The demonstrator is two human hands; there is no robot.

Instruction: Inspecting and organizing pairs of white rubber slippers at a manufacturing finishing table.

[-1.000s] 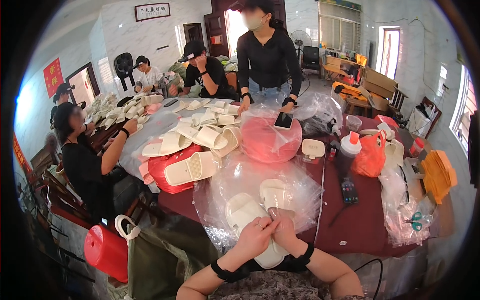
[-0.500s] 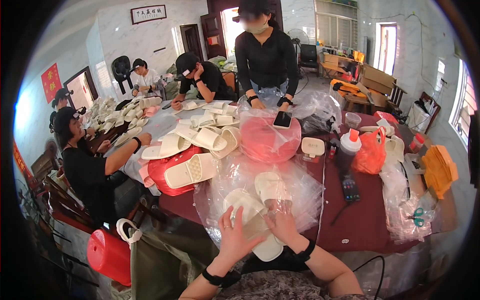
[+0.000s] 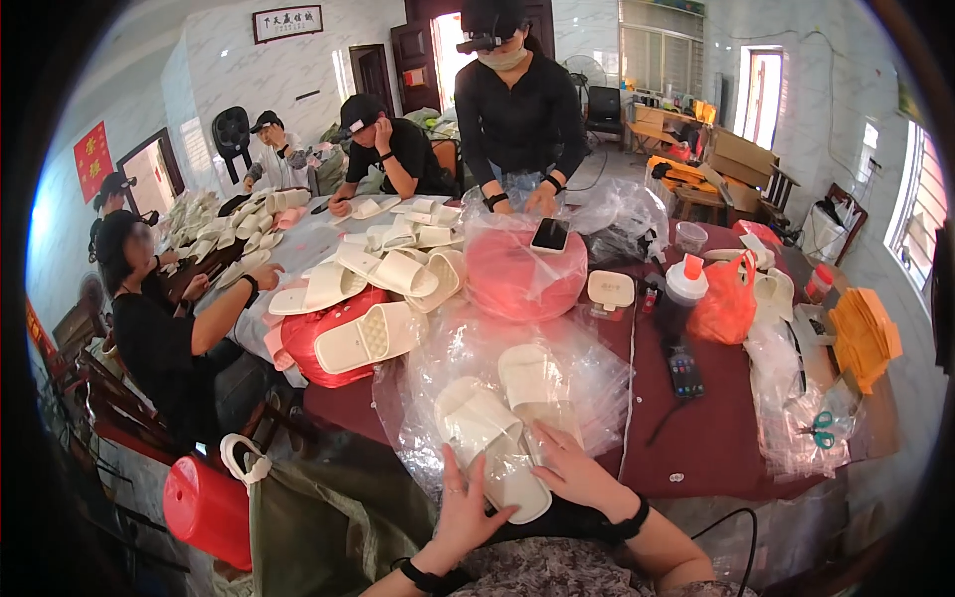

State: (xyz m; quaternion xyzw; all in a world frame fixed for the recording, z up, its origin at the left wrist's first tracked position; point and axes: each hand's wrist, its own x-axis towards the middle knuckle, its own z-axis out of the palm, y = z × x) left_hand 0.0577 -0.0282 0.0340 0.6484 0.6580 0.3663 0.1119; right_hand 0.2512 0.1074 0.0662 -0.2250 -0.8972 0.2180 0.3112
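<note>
Close to me, a pair of cream slippers lies on clear plastic bags, with shiny film around them: the left slipper (image 3: 517, 485) and the right slipper (image 3: 532, 375). Whether they are inside a bag, I cannot tell. My left hand (image 3: 464, 509) rests along the left slipper's left side, open, fingers apart and thumb by the sole. On that slipper's other side, my right hand (image 3: 579, 468) lies with its fingers stretched out against the edge, partly over the film. The clear plastic bags (image 3: 597, 368) spread out beneath as a loose stack.
Ahead sit a red wrapped bundle (image 3: 527, 279) with a phone (image 3: 550, 236) on top and a slipper pile (image 3: 398, 271). A bottle (image 3: 684, 289), orange bag (image 3: 723, 303) and teal scissors (image 3: 820, 430) lie right. Co-workers (image 3: 517, 119) surround the table; a red bucket (image 3: 207, 509) stands lower left.
My right hand has shifted down along the left slipper's edge, and its fingers lie flatter. My left hand has moved slightly lower. The whole view has shifted a little.
</note>
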